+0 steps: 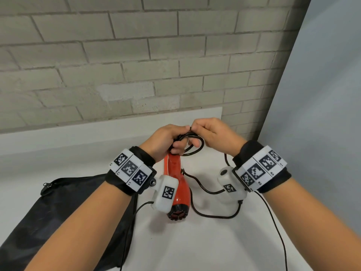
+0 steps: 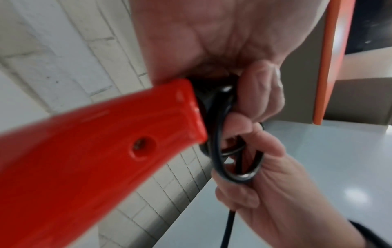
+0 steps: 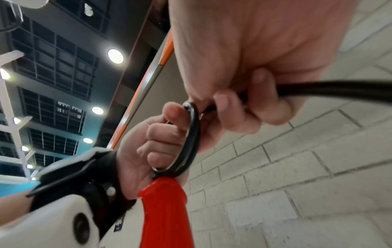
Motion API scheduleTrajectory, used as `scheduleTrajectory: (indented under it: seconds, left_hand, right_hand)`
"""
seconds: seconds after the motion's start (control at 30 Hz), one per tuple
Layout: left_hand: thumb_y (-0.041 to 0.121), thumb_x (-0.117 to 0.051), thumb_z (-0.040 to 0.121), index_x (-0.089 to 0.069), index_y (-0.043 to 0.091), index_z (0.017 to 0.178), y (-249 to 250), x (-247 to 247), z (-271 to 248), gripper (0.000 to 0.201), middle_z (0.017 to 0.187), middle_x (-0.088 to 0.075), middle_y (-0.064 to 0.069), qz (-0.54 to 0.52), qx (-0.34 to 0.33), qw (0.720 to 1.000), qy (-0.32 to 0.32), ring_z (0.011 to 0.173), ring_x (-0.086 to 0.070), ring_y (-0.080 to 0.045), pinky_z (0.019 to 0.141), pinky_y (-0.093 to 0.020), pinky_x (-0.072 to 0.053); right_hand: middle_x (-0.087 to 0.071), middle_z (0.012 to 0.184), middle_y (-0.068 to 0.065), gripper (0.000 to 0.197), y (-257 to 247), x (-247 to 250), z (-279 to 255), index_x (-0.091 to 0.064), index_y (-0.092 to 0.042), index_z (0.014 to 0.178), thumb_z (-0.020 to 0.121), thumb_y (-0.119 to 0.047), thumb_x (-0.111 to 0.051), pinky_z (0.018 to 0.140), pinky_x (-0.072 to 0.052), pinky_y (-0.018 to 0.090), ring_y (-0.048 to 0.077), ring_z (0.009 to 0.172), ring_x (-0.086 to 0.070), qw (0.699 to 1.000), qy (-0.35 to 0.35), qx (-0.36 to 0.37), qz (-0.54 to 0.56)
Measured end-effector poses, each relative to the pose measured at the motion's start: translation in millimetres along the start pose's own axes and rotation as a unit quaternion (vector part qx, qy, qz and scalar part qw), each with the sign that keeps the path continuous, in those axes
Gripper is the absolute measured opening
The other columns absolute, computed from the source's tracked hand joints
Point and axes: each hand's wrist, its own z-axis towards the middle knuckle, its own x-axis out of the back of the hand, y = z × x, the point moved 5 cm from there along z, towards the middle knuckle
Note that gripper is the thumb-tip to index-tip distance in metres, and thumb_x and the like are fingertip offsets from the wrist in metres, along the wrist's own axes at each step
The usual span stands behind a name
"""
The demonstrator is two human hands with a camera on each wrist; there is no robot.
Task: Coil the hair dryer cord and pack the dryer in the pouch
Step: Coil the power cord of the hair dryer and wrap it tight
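A white table (image 1: 214, 241) stands against a pale brick wall (image 1: 117, 55), beside a grey panel (image 1: 322, 94).

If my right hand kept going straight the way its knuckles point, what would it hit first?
Most likely the left hand: the right hand points leftward at it, their fingers nearly touching over the cord loops. Depth is hard to judge.

The white desk (image 1: 224, 241) against the brick wall carries a black zipped pouch (image 1: 64, 212) at its left side and slack loops of black cord (image 1: 211, 215) nearer the middle.
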Motion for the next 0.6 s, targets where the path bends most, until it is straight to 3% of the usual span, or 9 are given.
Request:
scheduleTrajectory:
  seconds: [0.1,0.2,0.27,0.43,0.6]
  left_hand:
    - [0.018,-0.034,0.093,-0.067,0.006,0.062,-2.1,13.0,0.5,0.047,0.034,-0.031,0.009,-0.044,0.000,0.999,0.018,0.031,-0.027,-0.007,0.048,-0.020,-0.036]
    - [0.016,-0.035,0.093,-0.067,0.007,0.060,-4.6,20.6,0.4,0.047,0.038,-0.038,0.008,-0.088,0.004,0.996,0.012,0.034,-0.033,-0.007,0.047,-0.020,-0.043]
    - [0.016,-0.033,0.093,-0.067,0.008,0.062,-5.2,21.5,-0.4,0.047,0.041,-0.042,0.007,-0.102,0.002,0.995,-0.007,0.037,-0.037,-0.006,0.048,-0.021,-0.046]
    - [0.019,-0.030,0.094,-0.068,0.010,0.064,-4.7,22.8,-0.8,0.050,0.041,-0.040,0.007,-0.088,0.015,0.996,-0.027,0.035,-0.032,-0.003,0.049,-0.020,-0.045]
    - [0.029,-0.030,0.093,-0.048,0.009,0.067,-0.4,18.6,-2.4,0.037,0.036,-0.031,0.012,-0.024,0.041,0.998,-0.049,0.032,-0.026,-0.003,0.052,-0.019,-0.043]
  right_hand:
    - [-0.043,0.041,-0.016,0.033,5.1,-9.0,-9.6,-0.056,-0.025,0.074,0.098,-0.014,-0.036,0.042,-0.025,0.015,0.001,0.040,-0.028,0.992,-0.048,-0.019,0.119]
    - [-0.057,0.065,-0.013,0.021,5.1,-17.0,-14.4,-0.059,-0.022,0.089,0.094,-0.016,-0.039,0.041,-0.026,0.011,0.000,0.040,-0.030,0.978,-0.079,-0.013,0.193]
    - [-0.057,0.073,-0.010,0.019,5.8,-20.1,-14.3,-0.059,-0.022,0.093,0.088,-0.023,-0.041,0.041,-0.026,0.011,0.000,0.041,-0.031,0.973,-0.078,-0.016,0.218]
    - [-0.054,0.070,0.001,0.022,5.1,-15.9,-11.5,-0.064,-0.027,0.085,0.092,-0.012,-0.049,0.043,-0.030,0.010,0.000,0.042,-0.035,0.988,-0.011,-0.017,0.154]
    - [-0.038,0.049,-0.005,0.019,0.7,-14.3,-9.6,-0.065,-0.017,0.076,0.089,-0.010,-0.053,0.042,-0.025,0.013,0.002,0.039,-0.030,0.991,0.047,-0.013,0.122]
